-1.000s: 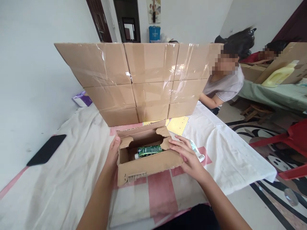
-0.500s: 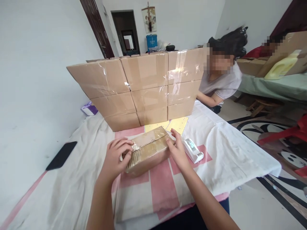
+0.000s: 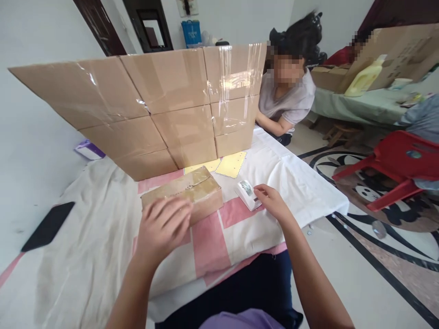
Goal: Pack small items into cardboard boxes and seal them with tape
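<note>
One cardboard box (image 3: 206, 187) on surface (image 3: 291, 169), left hand (image 3: 164, 224) loosely bent at near side, right hand (image 3: 270, 201) curled at edge of tape dispenser (image 3: 245, 196), hold unclear for either grip.

Forward reach is blocked by a tall wall of taped brown cardboard boxes (image 3: 181, 109). Between the low, oblong brown cardboard box (image 3: 202, 192) and the small white plastic tape dispenser (image 3: 246, 197), a narrow gap is left; access to the dispenser's right edge is obstructed by the right hand (image 3: 272, 201). Wider passage is offered over the rumpled white cloth (image 3: 308, 192) farther right.
</note>
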`<state>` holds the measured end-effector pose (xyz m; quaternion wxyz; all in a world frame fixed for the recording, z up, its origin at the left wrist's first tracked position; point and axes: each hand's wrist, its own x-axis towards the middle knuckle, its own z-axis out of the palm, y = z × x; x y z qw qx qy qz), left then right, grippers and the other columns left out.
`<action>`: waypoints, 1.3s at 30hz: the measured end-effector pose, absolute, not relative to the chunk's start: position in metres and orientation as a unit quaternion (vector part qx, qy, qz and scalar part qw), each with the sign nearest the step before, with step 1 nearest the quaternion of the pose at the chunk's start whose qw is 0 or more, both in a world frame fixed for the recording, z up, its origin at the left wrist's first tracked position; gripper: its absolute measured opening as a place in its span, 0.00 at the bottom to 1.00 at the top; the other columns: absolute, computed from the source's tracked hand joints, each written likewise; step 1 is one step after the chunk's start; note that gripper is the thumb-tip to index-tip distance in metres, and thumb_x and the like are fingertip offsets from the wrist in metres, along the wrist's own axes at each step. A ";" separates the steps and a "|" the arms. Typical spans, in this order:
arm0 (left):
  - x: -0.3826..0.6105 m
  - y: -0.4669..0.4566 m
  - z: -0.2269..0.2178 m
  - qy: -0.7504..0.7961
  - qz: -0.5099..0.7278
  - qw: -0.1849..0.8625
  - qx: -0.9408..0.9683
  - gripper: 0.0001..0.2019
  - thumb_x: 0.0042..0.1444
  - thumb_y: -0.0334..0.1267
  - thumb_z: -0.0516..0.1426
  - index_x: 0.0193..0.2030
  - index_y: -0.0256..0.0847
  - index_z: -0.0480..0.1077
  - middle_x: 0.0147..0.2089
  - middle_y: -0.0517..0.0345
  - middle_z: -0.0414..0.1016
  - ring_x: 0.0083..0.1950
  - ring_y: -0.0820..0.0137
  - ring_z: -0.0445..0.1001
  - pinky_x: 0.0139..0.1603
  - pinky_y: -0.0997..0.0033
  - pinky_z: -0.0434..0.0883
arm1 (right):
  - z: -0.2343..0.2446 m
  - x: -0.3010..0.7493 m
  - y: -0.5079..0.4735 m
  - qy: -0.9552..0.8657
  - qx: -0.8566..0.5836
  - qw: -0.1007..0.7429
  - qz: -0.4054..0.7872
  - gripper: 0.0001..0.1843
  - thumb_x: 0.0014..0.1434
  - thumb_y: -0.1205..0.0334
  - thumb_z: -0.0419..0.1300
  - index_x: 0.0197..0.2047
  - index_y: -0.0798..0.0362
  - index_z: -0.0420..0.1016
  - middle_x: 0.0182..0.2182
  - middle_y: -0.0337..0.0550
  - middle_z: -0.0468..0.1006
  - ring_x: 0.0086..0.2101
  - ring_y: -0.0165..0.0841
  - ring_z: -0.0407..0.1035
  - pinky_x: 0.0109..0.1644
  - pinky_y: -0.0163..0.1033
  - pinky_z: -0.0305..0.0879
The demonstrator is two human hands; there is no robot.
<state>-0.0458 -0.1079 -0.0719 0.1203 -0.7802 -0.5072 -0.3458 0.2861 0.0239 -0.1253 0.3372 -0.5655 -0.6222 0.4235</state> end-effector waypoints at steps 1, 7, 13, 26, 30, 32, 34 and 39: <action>-0.032 -0.112 -0.073 -0.456 -0.385 0.125 -0.793 0.12 0.55 0.35 0.63 0.45 0.54 0.78 0.46 0.57 0.82 0.48 0.55 0.77 0.55 0.53 0.66 | -0.128 0.285 0.022 -0.627 -0.567 0.330 0.420 0.16 0.61 0.51 0.57 0.44 0.53 0.75 0.33 0.45 0.78 0.34 0.39 0.75 0.34 0.39 0.69; 0.070 -0.085 -0.110 -0.383 -0.370 -0.061 -0.844 0.07 0.60 0.32 0.56 0.40 0.47 0.75 0.32 0.57 0.77 0.33 0.66 0.73 0.37 0.63 0.68 | -0.132 0.275 0.018 -0.669 -0.589 0.331 0.310 0.10 0.58 0.53 0.59 0.38 0.50 0.72 0.34 0.43 0.75 0.34 0.37 0.71 0.37 0.39 0.66; 0.105 -0.012 -0.156 -0.480 -0.404 -0.161 -0.762 0.29 0.52 0.28 0.57 0.63 0.39 0.61 0.58 0.41 0.68 0.62 0.54 0.68 0.63 0.52 0.68 | -0.117 0.286 0.022 -0.639 -0.594 0.293 0.391 0.14 0.58 0.55 0.56 0.27 0.53 0.74 0.31 0.46 0.76 0.30 0.36 0.72 0.34 0.38 0.66; 0.118 0.005 -0.176 -0.498 -0.388 -0.196 -0.750 0.58 0.44 0.45 0.71 0.75 0.43 0.40 0.74 0.33 0.49 0.75 0.44 0.50 0.71 0.42 0.56 | -0.088 0.277 0.051 -0.534 -0.607 0.116 0.577 0.16 0.54 0.62 0.64 0.19 0.53 0.66 0.13 0.37 0.64 0.16 0.30 0.63 0.22 0.35 0.58; 0.117 0.003 -0.175 -0.498 -0.379 -0.189 -0.757 0.58 0.41 0.42 0.71 0.74 0.39 0.42 0.72 0.33 0.51 0.74 0.45 0.53 0.72 0.45 0.56 | -0.080 0.275 0.040 -0.547 -0.598 0.131 0.571 0.16 0.57 0.64 0.60 0.19 0.54 0.67 0.14 0.39 0.66 0.17 0.30 0.62 0.23 0.35 0.59; 0.117 0.002 -0.174 -0.507 -0.372 -0.191 -0.754 0.58 0.40 0.43 0.71 0.74 0.39 0.42 0.72 0.34 0.52 0.73 0.45 0.53 0.71 0.45 0.57 | -0.077 0.278 0.034 -0.558 -0.600 0.141 0.555 0.15 0.57 0.63 0.60 0.19 0.54 0.67 0.15 0.40 0.67 0.19 0.30 0.62 0.24 0.35 0.58; 0.117 0.002 -0.173 -0.516 -0.365 -0.193 -0.750 0.59 0.40 0.43 0.71 0.74 0.40 0.42 0.72 0.35 0.52 0.73 0.45 0.54 0.71 0.45 0.58 | -0.076 0.284 0.028 -0.571 -0.601 0.154 0.537 0.14 0.56 0.64 0.61 0.20 0.55 0.68 0.16 0.41 0.69 0.20 0.30 0.63 0.25 0.34 0.57; 0.117 0.001 -0.173 -0.520 -0.356 -0.179 -0.756 0.56 0.40 0.44 0.71 0.73 0.44 0.46 0.70 0.41 0.55 0.71 0.49 0.56 0.70 0.48 0.59 | -0.084 0.298 0.008 -0.580 -0.602 0.186 0.516 0.11 0.52 0.65 0.63 0.21 0.55 0.68 0.19 0.39 0.69 0.23 0.28 0.62 0.26 0.33 0.56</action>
